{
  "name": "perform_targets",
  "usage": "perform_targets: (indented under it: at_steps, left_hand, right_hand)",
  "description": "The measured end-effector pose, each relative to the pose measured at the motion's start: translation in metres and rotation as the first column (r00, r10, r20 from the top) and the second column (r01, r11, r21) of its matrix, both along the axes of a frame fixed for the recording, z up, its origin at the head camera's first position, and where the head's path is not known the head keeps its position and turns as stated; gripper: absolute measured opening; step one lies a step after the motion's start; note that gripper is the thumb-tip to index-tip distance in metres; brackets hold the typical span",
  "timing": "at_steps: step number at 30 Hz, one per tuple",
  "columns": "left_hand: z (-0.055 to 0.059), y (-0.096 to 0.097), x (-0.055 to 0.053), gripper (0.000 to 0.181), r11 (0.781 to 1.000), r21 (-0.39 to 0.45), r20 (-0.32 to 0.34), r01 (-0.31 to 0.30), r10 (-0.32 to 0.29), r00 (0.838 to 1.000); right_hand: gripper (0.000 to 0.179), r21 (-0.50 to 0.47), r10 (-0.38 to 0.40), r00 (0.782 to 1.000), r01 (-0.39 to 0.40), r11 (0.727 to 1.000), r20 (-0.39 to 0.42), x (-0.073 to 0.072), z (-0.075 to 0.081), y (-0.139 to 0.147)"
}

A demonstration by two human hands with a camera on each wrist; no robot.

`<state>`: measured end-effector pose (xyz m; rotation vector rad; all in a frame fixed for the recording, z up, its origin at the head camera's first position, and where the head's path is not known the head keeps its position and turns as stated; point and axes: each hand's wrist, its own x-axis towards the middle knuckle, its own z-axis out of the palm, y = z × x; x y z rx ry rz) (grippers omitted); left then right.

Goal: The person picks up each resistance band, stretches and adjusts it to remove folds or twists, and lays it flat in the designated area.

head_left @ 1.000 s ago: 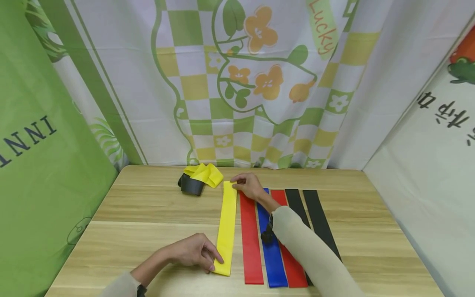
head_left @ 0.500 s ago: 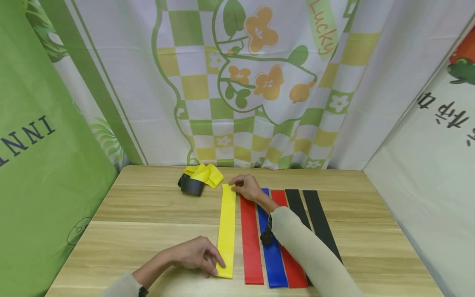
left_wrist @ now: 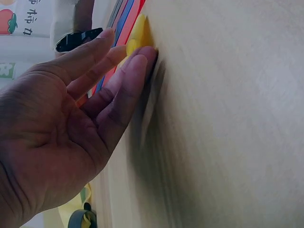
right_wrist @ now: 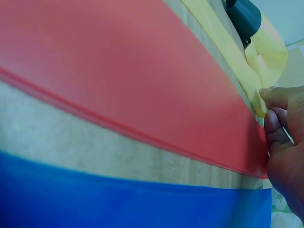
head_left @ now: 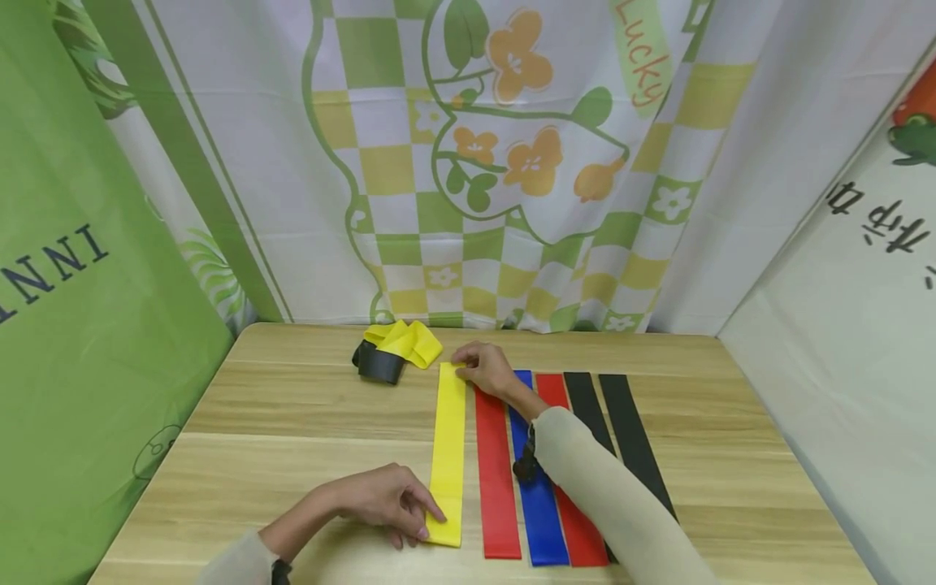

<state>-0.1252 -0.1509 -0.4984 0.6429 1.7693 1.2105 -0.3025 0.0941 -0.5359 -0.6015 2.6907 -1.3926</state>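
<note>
A flat yellow resistance band (head_left: 449, 447) lies lengthwise on the table, left of a row of similar bands. At its near end my left hand (head_left: 383, 500) pinches the left corner, index finger on top and thumb at the edge. My right hand (head_left: 486, 370) holds the far end between thumb and index finger, its forearm crossing over the row. Beside the yellow band lies a red band (head_left: 497, 479), then a blue band (head_left: 544, 520), a second red band (head_left: 551, 390) and two black bands (head_left: 632, 426). The right sleeve covers parts of several.
Toward the back left sits a heap of a crumpled yellow band (head_left: 409, 341) and a coiled black band (head_left: 380, 367). The wooden table (head_left: 292, 406) backs onto a patterned curtain (head_left: 468, 244), with hanging fabric on both sides.
The yellow band has shifted slightly toward me, its near end also a little to the right, and both hands moved along with it. The other bands stay in place.
</note>
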Motion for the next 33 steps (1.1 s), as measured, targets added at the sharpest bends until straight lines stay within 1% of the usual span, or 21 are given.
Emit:
perform_targets:
  at_steps: [5,6,7,9,10,11,12,13,14,16,17,19,21,24,27,28,29,31,32,33]
  left_hand:
    - [0.006,-0.004,-0.006,0.024,1.0,-0.014,-0.036,0.004,-0.004,0.999]
    - [0.006,-0.005,-0.009,0.024,1.0,-0.012,-0.057,0.001,-0.001,0.998]
    - [0.006,-0.007,-0.012,0.024,1.0,-0.006,-0.093,-0.001,0.001,0.996]
    - [0.005,-0.01,-0.02,0.024,1.0,0.007,-0.17,-0.028,0.029,0.985]
    - [0.005,-0.013,-0.026,0.023,0.999,0.014,-0.217,-0.049,0.051,0.975]
    - [0.003,-0.015,-0.031,0.023,0.997,0.024,-0.274,-0.071,0.075,0.959]
    - [0.003,-0.018,-0.037,0.023,0.995,0.034,-0.335,-0.097,0.103,0.937]
    - [0.002,-0.021,-0.043,0.024,0.991,0.045,-0.382,-0.126,0.134,0.914]
    - [0.001,-0.024,-0.048,0.024,0.986,0.059,-0.419,-0.156,0.166,0.893]
    - [0.002,-0.03,-0.058,0.026,0.973,0.086,-0.49,-0.214,0.228,0.841]
    - [0.002,-0.032,-0.063,0.027,0.965,0.104,-0.519,-0.241,0.259,0.815]
    - [0.005,-0.037,-0.071,0.028,0.939,0.134,-0.537,-0.317,0.337,0.773]
    - [0.007,-0.041,-0.079,0.029,0.904,0.166,-0.55,-0.393,0.416,0.725]
    - [0.01,-0.045,-0.092,0.028,0.834,0.217,-0.561,-0.507,0.532,0.635]
    - [0.01,-0.05,-0.105,0.028,0.767,0.264,-0.586,-0.585,0.609,0.535]
    - [0.009,-0.051,-0.11,0.029,0.747,0.278,-0.592,-0.604,0.628,0.505]
    - [0.009,-0.053,-0.115,0.03,0.735,0.289,-0.603,-0.614,0.637,0.479]
    - [0.007,-0.055,-0.123,0.033,0.712,0.302,-0.615,-0.634,0.653,0.441]
    - [0.006,-0.056,-0.128,0.035,0.704,0.304,-0.618,-0.641,0.658,0.429]
    - [0.005,-0.057,-0.132,0.036,0.7,0.302,-0.623,-0.647,0.659,0.421]
  right_hand:
    - [0.015,-0.013,-0.022,1.0,0.023,1.0,0.011,0.001,0.003,-0.001]
    - [0.016,-0.018,-0.025,1.0,0.025,1.0,0.013,0.001,0.004,-0.002]
    - [0.017,-0.023,-0.028,0.999,0.028,0.999,0.017,0.001,0.005,-0.002]
    - [0.019,-0.039,-0.032,0.999,0.033,0.999,0.019,0.001,0.006,-0.004]
    - [0.02,-0.05,-0.032,0.999,0.033,0.998,0.018,0.0,0.006,-0.004]
    - [0.022,-0.062,-0.031,0.999,0.032,0.998,0.017,0.0,0.007,-0.006]
    - [0.023,-0.074,-0.031,0.999,0.032,0.997,0.019,0.0,0.007,-0.006]
    - [0.025,-0.081,-0.032,0.999,0.034,0.996,0.02,0.0,0.008,-0.008]
    - [0.026,-0.089,-0.032,0.999,0.033,0.995,0.019,0.0,0.008,-0.009]
    - [0.028,-0.098,-0.031,0.999,0.033,0.995,0.022,-0.001,0.009,-0.011]
    - [0.03,-0.104,-0.031,0.999,0.034,0.994,0.028,-0.001,0.009,-0.012]
    - [0.033,-0.117,-0.032,0.999,0.036,0.992,0.038,-0.001,0.01,-0.014]
    - [0.036,-0.136,-0.027,0.998,0.033,0.99,0.052,-0.001,0.01,-0.016]
    - [0.04,-0.164,-0.016,0.997,0.028,0.986,0.075,-0.003,0.011,-0.019]
    - [0.043,-0.184,-0.015,0.995,0.033,0.982,0.101,-0.004,0.011,-0.021]
    - [0.044,-0.191,-0.013,0.994,0.034,0.981,0.109,-0.004,0.012,-0.021]
    - [0.044,-0.198,-0.01,0.993,0.033,0.98,0.115,-0.005,0.012,-0.022]
    - [0.046,-0.212,-0.006,0.992,0.033,0.977,0.127,-0.005,0.012,-0.023]
    - [0.047,-0.218,0.0,0.991,0.029,0.976,0.133,-0.006,0.013,-0.023]
    - [0.048,-0.222,0.006,0.99,0.025,0.975,0.138,-0.006,0.013,-0.024]
